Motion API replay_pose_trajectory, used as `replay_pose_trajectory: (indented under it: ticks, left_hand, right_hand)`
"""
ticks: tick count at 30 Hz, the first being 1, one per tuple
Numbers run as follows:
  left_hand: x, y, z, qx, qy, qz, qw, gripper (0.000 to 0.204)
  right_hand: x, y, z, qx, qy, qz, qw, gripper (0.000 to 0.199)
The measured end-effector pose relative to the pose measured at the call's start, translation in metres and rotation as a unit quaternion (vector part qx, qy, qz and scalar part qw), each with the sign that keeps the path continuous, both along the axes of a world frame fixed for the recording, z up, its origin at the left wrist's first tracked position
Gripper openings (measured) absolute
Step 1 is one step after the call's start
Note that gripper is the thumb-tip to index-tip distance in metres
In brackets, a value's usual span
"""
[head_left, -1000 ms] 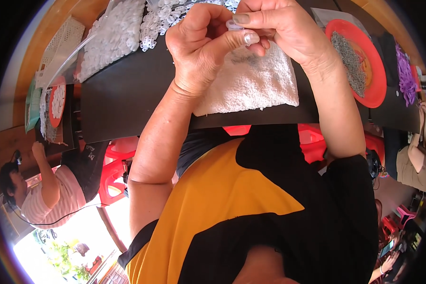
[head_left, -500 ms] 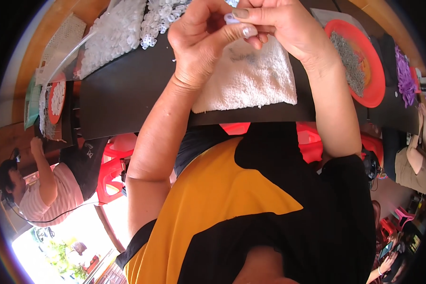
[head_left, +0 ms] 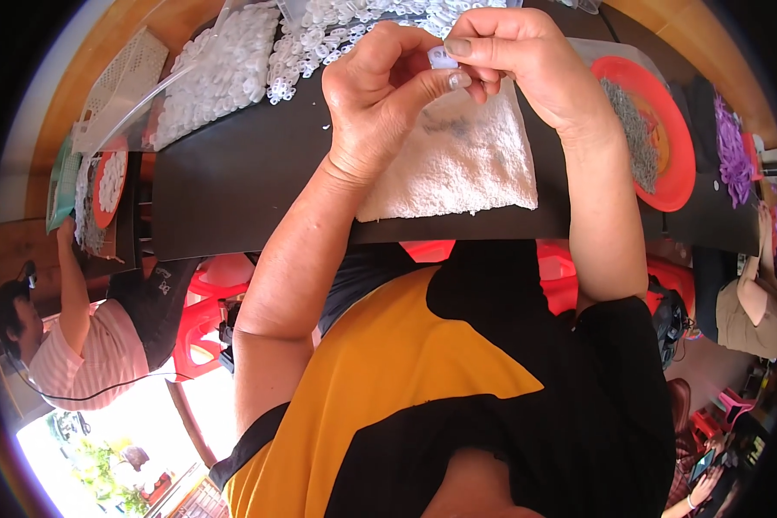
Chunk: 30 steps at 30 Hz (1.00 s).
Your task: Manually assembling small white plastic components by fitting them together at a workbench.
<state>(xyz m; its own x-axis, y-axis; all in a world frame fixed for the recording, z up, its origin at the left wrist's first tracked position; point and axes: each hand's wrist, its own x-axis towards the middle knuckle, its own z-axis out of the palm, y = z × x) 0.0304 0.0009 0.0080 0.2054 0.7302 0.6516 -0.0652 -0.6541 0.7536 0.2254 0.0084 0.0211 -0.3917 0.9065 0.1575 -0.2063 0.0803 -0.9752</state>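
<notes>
So both hands are up over the far side of the dark bench (head_left: 242,194), meeting around one little whitish see-through plastic piece (head_left: 441,60). The left hand (head_left: 369,97) has it pinched between thumb and fingers, basically no gap besides the piece itself. The right hand (head_left: 533,67) comes in from the other side, thumb and fingers closed up on the piece's upper right edge. The tips are partly hidden, so I can't tell if they've got something tiny in there as well

Below the hands there's a white towel (head_left: 462,177) lying on the bench, with a greyish patch on it that's too blurry to make out. Off to the left is a big pile of white plastic bits (head_left: 216,78), and just beside it a looser spread of clear ring-like pieces (head_left: 341,39). Over on the right sits a red plate (head_left: 680,173) with a heap of small grey parts (head_left: 623,121), then a purple bundle (head_left: 734,155) past that. Someone in a striped top (head_left: 95,354) is at the far left
</notes>
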Motion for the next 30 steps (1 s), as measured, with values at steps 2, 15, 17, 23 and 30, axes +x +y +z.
replay_pose_trajectory:
  ticks: [2,15,17,23,30]
  left_hand:
    - [-0.007,-0.001,-0.001,0.004,0.018,0.026,1.0,0.022]
    - [-0.005,0.0,-0.002,0.044,0.028,0.05,0.997,0.029]
    - [-0.005,-0.002,0.001,0.047,0.04,0.057,0.996,0.03]
    - [-0.005,-0.002,0.0,0.068,0.056,0.084,0.993,0.03]
    - [-0.005,-0.002,-0.003,0.091,0.07,0.12,0.986,0.033]
  right_hand:
    - [-0.022,-0.017,0.029,0.041,-0.082,-0.021,0.996,0.017]
    - [-0.031,-0.026,0.037,0.032,-0.136,-0.104,0.985,0.02]
    - [-0.026,-0.023,0.032,0.04,-0.135,-0.085,0.986,0.019]
    - [-0.03,-0.026,0.033,0.053,-0.143,-0.09,0.984,0.017]
    - [-0.046,-0.033,0.032,0.021,-0.132,-0.148,0.98,0.017]
